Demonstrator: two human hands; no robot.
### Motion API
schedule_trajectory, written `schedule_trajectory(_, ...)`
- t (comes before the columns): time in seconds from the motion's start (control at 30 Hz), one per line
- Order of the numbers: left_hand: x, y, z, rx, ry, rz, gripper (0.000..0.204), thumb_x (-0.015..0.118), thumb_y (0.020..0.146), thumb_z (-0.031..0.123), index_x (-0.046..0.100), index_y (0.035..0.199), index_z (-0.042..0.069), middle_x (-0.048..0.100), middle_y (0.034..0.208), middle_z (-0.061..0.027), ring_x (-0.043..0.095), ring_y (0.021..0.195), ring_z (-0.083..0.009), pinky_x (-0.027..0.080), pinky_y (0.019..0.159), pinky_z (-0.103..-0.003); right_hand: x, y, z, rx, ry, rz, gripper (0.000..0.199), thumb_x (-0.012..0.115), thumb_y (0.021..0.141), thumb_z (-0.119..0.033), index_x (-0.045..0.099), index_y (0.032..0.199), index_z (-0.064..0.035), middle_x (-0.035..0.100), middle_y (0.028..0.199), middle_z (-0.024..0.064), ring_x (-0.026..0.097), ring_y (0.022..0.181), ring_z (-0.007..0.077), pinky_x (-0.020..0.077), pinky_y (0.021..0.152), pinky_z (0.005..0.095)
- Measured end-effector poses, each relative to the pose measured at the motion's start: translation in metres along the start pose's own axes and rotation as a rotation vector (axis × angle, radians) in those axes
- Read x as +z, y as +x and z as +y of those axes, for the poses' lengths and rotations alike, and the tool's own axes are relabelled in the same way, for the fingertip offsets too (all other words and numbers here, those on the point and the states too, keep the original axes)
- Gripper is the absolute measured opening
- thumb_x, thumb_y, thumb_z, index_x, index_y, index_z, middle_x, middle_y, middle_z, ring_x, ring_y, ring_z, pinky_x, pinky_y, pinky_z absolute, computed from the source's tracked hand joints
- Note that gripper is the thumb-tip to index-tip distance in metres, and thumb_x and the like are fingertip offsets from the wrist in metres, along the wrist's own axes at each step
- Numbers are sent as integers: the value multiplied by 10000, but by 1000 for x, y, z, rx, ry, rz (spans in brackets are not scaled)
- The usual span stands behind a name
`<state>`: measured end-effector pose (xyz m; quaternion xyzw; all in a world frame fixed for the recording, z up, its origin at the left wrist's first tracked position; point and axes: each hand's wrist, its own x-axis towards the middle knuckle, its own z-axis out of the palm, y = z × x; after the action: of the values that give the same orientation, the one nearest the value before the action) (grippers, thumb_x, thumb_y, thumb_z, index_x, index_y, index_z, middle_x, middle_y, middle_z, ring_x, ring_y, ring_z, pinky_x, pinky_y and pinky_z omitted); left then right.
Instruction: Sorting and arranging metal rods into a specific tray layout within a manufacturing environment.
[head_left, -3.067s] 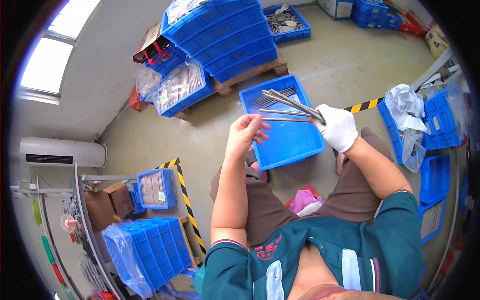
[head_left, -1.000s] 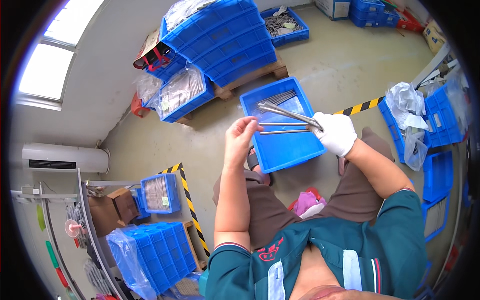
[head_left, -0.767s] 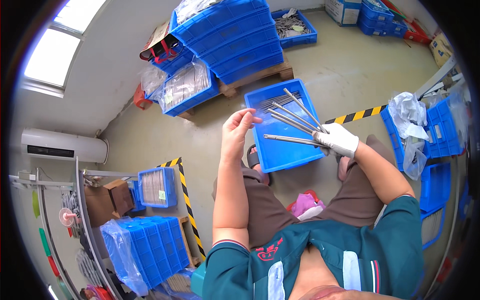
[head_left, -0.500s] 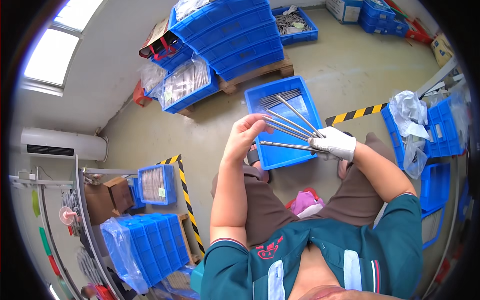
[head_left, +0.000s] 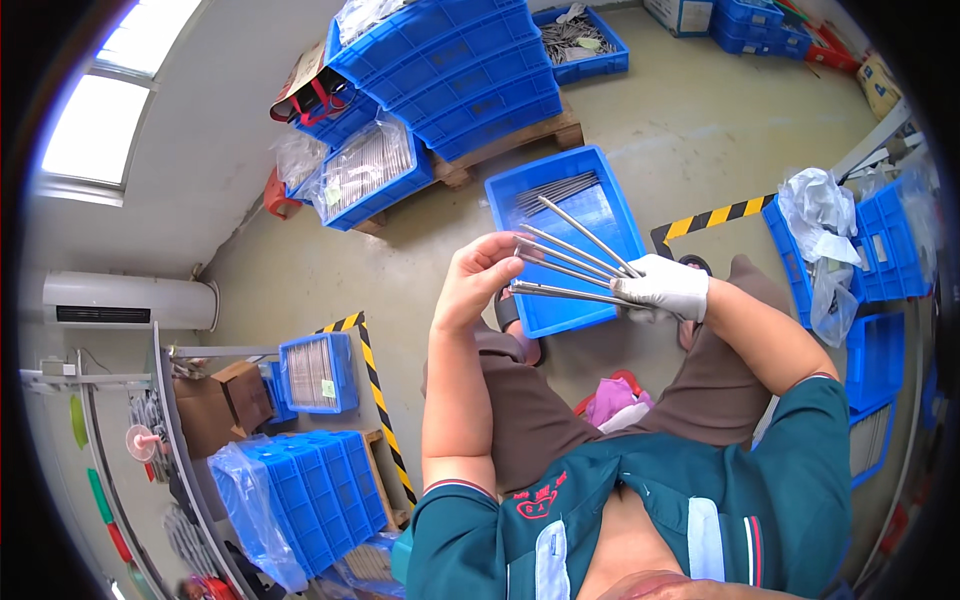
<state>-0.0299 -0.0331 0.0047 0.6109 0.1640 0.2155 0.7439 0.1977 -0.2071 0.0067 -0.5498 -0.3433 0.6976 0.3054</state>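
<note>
My right hand (head_left: 672,286), in a white glove, is closed around one end of several slim metal rods (head_left: 575,262). They fan out to the left over a blue plastic crate (head_left: 607,170) on the floor. With thumb and fingers drawn together, my bare left hand (head_left: 478,276) pinches the far end of one rod in the fan. The lower rods lie close together just under my left fingertips. More metal rods (head_left: 556,194) rest side by side at the far end of the crate.
A tall stack of blue crates (head_left: 455,85) stands on a wooden pallet (head_left: 510,146) beyond. Rod-filled crates (head_left: 318,372) and stacked blue crates (head_left: 310,490) are at left. Black-and-yellow floor tape (head_left: 720,215) runs at right, near crates with plastic bags (head_left: 818,215). Purple cloth (head_left: 606,402) lies between my legs.
My left hand has shifted slightly left and down along the rod ends. The lower rods have closed up toward the fan. My right hand keeps its grip.
</note>
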Motion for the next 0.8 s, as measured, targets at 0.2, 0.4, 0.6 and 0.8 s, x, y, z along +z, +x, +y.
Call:
schedule_trajectory(0.2,-5,-2,-3,-109,167,-7,263,647,862,117,599,1101,19,677,900,-54,620,787,-72,401,558,-166,6,6,4,-231,-278,172,329,603,875,-360,582,787,-44,519,569,17,457,498,92,363,473,255)
schedule_trajectory(0.4,1,-6,7,-7,189,17,242,609,881,98,586,1095,-13,656,940,-76,618,845,-125,483,714,-228,5,4,2,-106,-104,37,341,577,898,-393,562,823,-61,483,552,13,422,461,78,324,429,228)
schedule_trajectory(0.6,-3,-2,8,102,36,199,253,561,921,129,571,1120,-27,640,974,-90,601,921,-158,463,861,-298,1,4,2,-25,-100,60,439,524,912,-476,570,791,-56,477,535,11,393,431,67,310,408,217)
schedule_trajectory(0.8,8,1,-4,62,-24,181,275,592,915,207,587,1101,5,644,926,-68,607,837,-134,474,789,-265,8,5,-5,-69,-287,209,478,486,924,-484,578,748,-49,501,536,26,460,461,102,359,448,250)
